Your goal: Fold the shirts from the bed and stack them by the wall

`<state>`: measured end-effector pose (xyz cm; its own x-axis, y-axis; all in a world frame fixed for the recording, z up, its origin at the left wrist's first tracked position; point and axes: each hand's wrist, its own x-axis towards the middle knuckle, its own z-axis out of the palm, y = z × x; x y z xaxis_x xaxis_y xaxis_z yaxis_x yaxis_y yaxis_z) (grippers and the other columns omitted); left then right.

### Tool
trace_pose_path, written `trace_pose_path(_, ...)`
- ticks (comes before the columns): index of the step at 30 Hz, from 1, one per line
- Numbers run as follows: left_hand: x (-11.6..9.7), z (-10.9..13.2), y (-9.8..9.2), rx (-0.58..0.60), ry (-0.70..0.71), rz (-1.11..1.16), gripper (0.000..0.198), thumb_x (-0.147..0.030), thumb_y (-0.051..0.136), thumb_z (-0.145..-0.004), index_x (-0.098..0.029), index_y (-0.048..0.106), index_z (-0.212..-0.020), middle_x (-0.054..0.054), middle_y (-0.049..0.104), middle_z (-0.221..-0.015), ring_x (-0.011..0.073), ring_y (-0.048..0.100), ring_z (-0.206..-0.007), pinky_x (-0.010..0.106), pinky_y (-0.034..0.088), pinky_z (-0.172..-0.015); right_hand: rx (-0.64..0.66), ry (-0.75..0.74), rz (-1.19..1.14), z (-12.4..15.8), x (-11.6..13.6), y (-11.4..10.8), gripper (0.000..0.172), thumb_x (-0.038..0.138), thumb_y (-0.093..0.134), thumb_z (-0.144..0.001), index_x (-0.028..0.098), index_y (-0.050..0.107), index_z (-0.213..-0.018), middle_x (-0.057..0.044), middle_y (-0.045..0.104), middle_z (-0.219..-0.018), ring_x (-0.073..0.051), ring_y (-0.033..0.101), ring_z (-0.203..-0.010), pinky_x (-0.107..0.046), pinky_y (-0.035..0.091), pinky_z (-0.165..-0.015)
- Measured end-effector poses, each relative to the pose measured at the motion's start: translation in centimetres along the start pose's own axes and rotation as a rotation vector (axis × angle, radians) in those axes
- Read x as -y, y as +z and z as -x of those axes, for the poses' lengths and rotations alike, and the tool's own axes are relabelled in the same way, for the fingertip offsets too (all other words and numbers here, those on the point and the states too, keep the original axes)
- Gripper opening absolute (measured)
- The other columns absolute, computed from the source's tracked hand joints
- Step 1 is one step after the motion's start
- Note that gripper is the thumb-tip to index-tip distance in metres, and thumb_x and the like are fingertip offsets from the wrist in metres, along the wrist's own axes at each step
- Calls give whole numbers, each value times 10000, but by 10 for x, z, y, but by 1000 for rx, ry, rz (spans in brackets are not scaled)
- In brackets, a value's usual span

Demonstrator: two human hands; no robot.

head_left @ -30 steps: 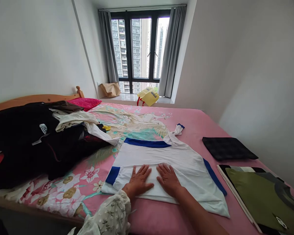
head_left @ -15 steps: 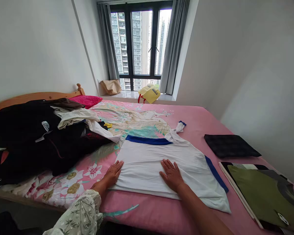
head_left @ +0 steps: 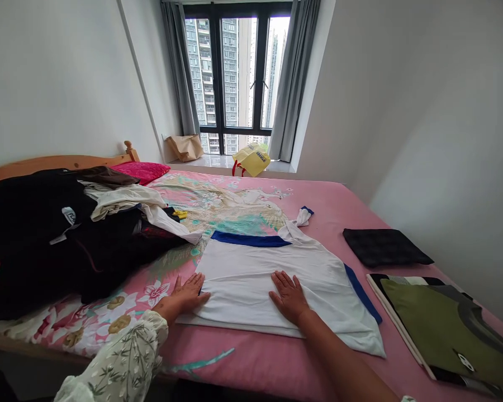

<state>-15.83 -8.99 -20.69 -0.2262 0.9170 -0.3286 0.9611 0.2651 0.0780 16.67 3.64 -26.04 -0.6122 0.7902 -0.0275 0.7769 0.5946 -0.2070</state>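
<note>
A white shirt point(head_left: 251, 268) with blue trim lies spread on the pink bed, its blue-banded edge away from me and one sleeve stretched toward the window. At the shirt's left edge rests my left hand point(head_left: 186, 296), thumb apart from the fingers and partly over the cloth. My right hand point(head_left: 289, 296) lies flat on the middle of the shirt with its fingers spread. Neither hand grips the fabric.
A heap of dark and white clothes point(head_left: 88, 234) covers the bed's left side. On the right lie a folded black garment point(head_left: 385, 247) and folded clothes with an olive-green shirt point(head_left: 427, 318) on top. A yellow bag point(head_left: 254, 160) and a brown paper bag point(head_left: 185, 148) sit by the window.
My left hand has shifted slightly and its thumb has spread away from the fingers. The right hand stays flat on the shirt. The view has turned a little to the right.
</note>
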Motion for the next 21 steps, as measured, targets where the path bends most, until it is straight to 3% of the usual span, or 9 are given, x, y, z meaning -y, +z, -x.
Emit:
trace_pose_path(3,-40,-2,-3,-153,103,-6,602,-436,259,-898,-170,273,-1438,91,209,-1528,223,128,-1418,534,3,-1117,0,46,-19,-2,20,-6,594,490,223,-918,230,251,-1451,-22,182,-1527,-215,93,-1413,-520,-59,-1101)
trace_pose_path(6,-74,-1,13,-221,354,5,558,-444,263,-910,-252,283,-1434,37,229,-1526,198,166,-1411,494,60,-1131,-33,-94,-58,2,33,-10,571,499,219,-926,260,277,-1441,-23,205,-1521,-222,104,-1411,-528,-74,-1096)
trace_pose_path(8,-75,2,28,-199,429,5,590,-520,274,-897,-284,266,-1438,29,206,-1532,208,159,-1413,503,46,-1131,-17,-190,-62,8,26,-12,574,523,224,-923,279,278,-1440,-10,207,-1520,-208,110,-1411,-487,-56,-1114)
trace_pose_path(11,-53,4,38,-160,332,7,705,-613,275,-863,-231,227,-1454,64,151,-1538,235,135,-1416,506,45,-1132,8,-58,-16,19,-8,-12,617,548,237,-912,250,250,-1452,-19,178,-1526,-215,112,-1411,-477,-19,-1124)
trace_pose_path(13,-39,2,31,-124,247,-2,763,-638,321,-835,-194,240,-1451,96,164,-1533,261,152,-1411,536,28,-1124,-6,45,16,23,-31,-10,653,568,227,-905,228,215,-1462,-23,154,-1530,-219,100,-1413,-490,-12,-1125)
trace_pose_path(15,-40,-3,18,-106,206,-16,734,-626,381,-818,-196,342,-1412,127,276,-1500,286,240,-1385,581,-4,-1105,-24,73,31,24,-45,-5,673,586,207,-901,219,195,-1465,-19,143,-1531,-218,92,-1414,-498,-18,-1127)
trace_pose_path(18,-67,-21,-4,-185,202,20,590,-576,360,-854,-232,475,-1320,124,443,-1414,272,346,-1336,582,43,-1106,-49,70,37,23,-50,1,678,593,195,-901,215,200,-1464,-16,143,-1530,-222,92,-1414,-502,-20,-1129)
trace_pose_path(21,-94,-51,-14,-276,290,78,527,-497,323,-895,-257,426,-1352,81,382,-1461,234,294,-1366,537,126,-1116,-40,67,24,21,-47,-3,673,589,242,-894,221,235,-1457,-25,180,-1523,-235,133,-1407,-504,27,-1132)
